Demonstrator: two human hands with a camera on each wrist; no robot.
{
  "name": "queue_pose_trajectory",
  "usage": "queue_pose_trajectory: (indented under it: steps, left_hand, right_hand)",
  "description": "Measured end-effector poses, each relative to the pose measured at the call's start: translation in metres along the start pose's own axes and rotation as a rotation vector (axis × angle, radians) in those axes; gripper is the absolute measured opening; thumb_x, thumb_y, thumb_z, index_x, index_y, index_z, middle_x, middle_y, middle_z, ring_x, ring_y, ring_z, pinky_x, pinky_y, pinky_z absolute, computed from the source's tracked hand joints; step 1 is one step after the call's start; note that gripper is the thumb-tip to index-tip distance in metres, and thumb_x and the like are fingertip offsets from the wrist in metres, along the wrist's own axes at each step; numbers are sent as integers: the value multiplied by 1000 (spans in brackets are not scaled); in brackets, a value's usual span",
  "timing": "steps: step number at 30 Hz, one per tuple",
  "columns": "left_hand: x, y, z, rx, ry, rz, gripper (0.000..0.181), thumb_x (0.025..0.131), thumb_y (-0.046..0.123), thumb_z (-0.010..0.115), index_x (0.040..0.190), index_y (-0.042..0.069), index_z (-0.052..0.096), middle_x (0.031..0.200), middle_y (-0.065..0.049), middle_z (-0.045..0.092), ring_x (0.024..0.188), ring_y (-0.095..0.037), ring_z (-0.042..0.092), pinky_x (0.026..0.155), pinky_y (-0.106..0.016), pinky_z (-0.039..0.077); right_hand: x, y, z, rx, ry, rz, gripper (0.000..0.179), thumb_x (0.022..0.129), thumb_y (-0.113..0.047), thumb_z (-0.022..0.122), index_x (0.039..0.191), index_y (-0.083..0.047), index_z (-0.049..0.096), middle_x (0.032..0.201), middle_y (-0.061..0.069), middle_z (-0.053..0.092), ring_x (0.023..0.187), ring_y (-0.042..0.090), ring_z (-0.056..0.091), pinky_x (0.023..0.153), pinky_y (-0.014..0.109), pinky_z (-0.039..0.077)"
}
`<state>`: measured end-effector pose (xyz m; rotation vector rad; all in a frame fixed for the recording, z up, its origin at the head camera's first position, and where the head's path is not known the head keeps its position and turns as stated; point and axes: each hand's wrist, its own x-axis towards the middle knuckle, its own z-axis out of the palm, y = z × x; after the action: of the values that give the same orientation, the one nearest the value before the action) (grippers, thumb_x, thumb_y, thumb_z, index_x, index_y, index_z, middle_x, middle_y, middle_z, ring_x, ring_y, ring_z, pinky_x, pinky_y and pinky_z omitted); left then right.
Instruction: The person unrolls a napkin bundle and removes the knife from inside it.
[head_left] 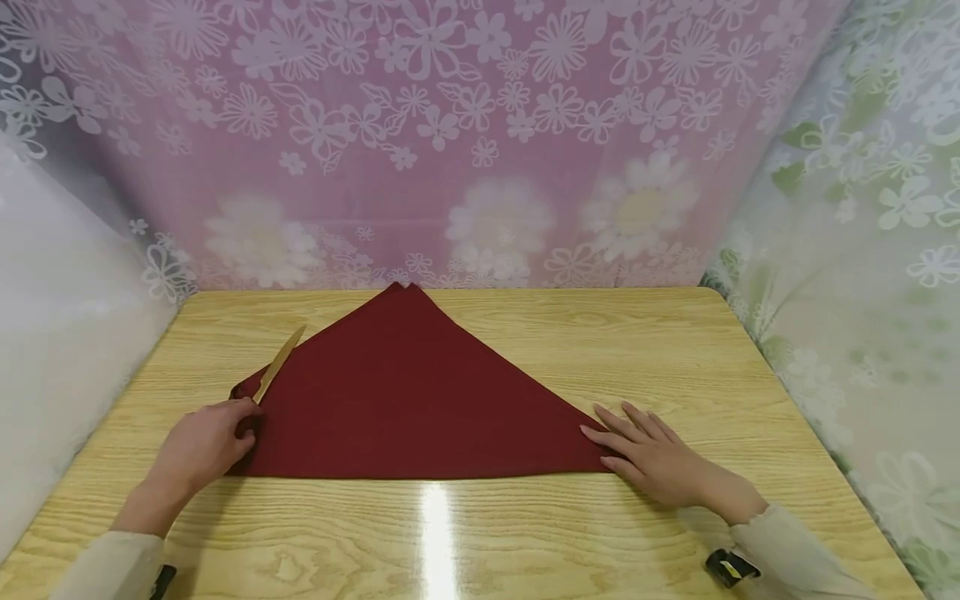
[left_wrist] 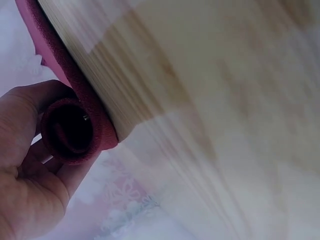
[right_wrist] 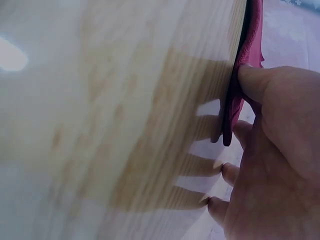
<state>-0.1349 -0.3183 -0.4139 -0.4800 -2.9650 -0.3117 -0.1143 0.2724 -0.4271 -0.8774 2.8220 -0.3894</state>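
Note:
A dark red cloth napkin (head_left: 420,392), folded into a triangle, lies on the table with its long edge toward me. My left hand (head_left: 206,442) grips its left corner, which is rolled into a tube; in the left wrist view the fingers curl round the rolled cloth (left_wrist: 70,157). A gold table knife (head_left: 279,363) lies slanted along the napkin's left side, its blade pointing away and its lower end hidden by my left hand or the cloth. My right hand (head_left: 656,458) rests with spread fingers on the right corner, thumb and fingertips touching cloth (right_wrist: 247,47) and tabletop.
The light wood-grain table (head_left: 585,333) reaches back to a pink flowered curtain (head_left: 480,167). Flowered sheets hang at the left and the right (head_left: 840,292). Black wrist straps (head_left: 731,568) show at both sleeves.

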Motion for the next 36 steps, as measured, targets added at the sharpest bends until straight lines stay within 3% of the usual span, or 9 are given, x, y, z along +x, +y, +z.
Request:
queue_pose_trajectory:
  steps: [9, 20, 27, 31, 36]
  left_hand:
    - [4, 6, 4, 29, 28, -3, 22, 73, 0, 71, 95, 0, 66, 89, -16, 66, 74, -36, 63, 60, -51, 49]
    - [10, 7, 6, 48, 40, -13, 15, 69, -3, 66, 75, 8, 57, 73, -5, 54, 53, -20, 48, 45, -41, 42]
    - [10, 5, 5, 18, 19, -39, 15, 72, -2, 66, 76, 9, 56, 74, -4, 54, 52, -18, 46, 44, -36, 39]
    - [9, 3, 4, -8, 20, -60, 14, 72, 1, 68, 79, 9, 59, 76, -5, 55, 55, -20, 49, 47, -39, 42]
    - [8, 2, 2, -33, 18, -77, 15, 73, 3, 72, 84, 7, 63, 78, -6, 57, 58, -21, 53, 50, -42, 45]
  right_hand:
    - [-3, 0, -2, 5, 31, -29, 43, 102, -28, 46, 144, -20, 46, 154, 11, 28, 137, 48, 20, 101, 69, 19]
    - [-3, 0, 1, 18, 41, -38, 43, 103, -28, 44, 145, -21, 45, 155, 9, 26, 137, 48, 19, 101, 70, 18]
    - [-3, 3, 4, 32, 36, -31, 43, 103, -29, 43, 145, -21, 44, 155, 11, 26, 138, 47, 16, 102, 70, 15]
    - [-3, 3, 3, 42, 27, -22, 43, 103, -29, 42, 146, -21, 44, 155, 10, 25, 138, 47, 15, 102, 69, 14]
    - [-3, 9, 10, 35, 80, -60, 42, 103, -29, 44, 145, -23, 45, 154, 9, 27, 136, 48, 19, 99, 71, 18]
